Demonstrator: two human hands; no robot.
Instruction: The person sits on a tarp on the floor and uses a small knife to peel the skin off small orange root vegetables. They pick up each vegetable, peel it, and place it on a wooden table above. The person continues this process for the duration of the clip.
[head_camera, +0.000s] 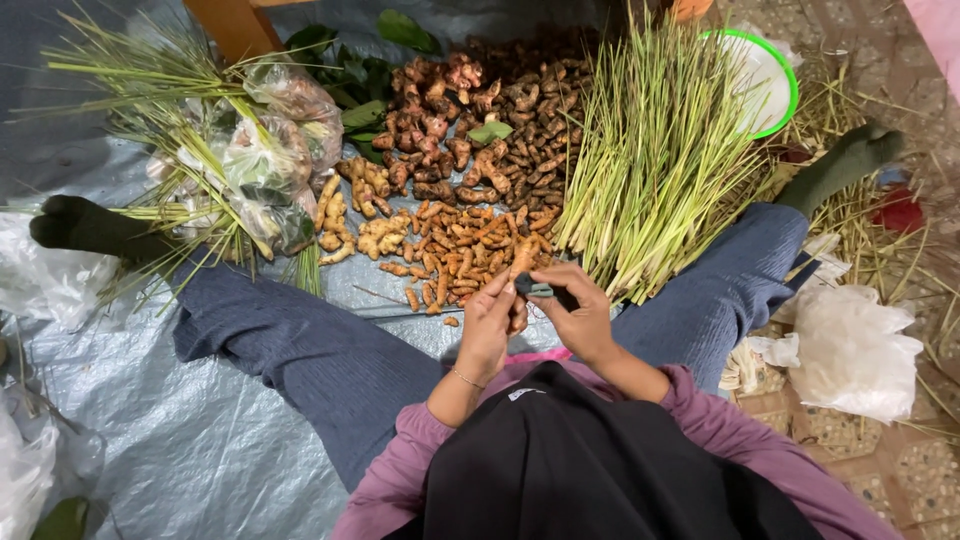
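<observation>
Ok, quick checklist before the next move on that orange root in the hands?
1. Orange root held in both hands: ok.
2. Left hand grips from below: ok.
3. Right hand holds a small dark tool; blade direction: cannot tell.
4. Pile of orange roots lies close ahead: ok.
5. Lemongrass stalks apart from the hands: ok.
6. Blue tarp beneath the work: ok.

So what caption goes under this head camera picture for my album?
Both hands, left hand and right hand, hold an orange root above a root pile.
</observation>
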